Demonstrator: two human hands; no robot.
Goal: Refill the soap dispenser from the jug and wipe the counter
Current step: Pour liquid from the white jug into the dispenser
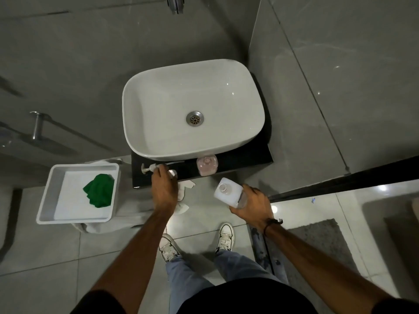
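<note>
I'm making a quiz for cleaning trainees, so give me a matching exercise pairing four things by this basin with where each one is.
Things:
1. green cloth
2. white pump head
3. translucent plastic jug
4. clear open soap dispenser bottle

Places:
A. standing on the black counter
B. in the white tray
C. in the right hand
D. under the left hand

Pairs: 1-B, 2-D, 3-C, 4-A

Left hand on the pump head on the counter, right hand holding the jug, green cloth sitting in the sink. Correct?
Not quite. In the head view the green cloth lies in the white tray left of the counter, not in the sink. The rest stands: left hand on the pump head on the counter, right hand holding the jug.
</note>
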